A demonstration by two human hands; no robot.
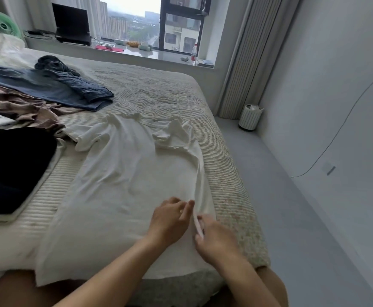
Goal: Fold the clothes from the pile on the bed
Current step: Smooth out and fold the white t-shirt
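Forearms are seen entering from the bottom edge of the frame, and both hands meet at the lower centre-right. A raised fold along the right edge of a white T-shirt [125,173] is pinched by the right hand [214,238], fingers and thumb closed on the cloth. Just beside it, the same ridge of fabric is touched by the left hand [170,216], whose fingers are bent toward it; whether cloth is actually gripped there cannot be told. The shirt is spread flat across the near part of the bed [159,89], collar toward the window, hem hanging over the near edge, with the right sleeve folded inward.

At the left edge of the frame, a black garment [12,167] is laid on a pale sheet. Beyond it, a brown garment [26,107] is crumpled, and blue jeans [54,85] are spread above that, with a dark blue bundle [52,64] at their far end.

In the upper part of the frame, a laptop [72,25] and a water bottle [194,53] are set on the window sill. A small white bin [250,117] is placed on the floor at the right, beside the curtain [247,58].
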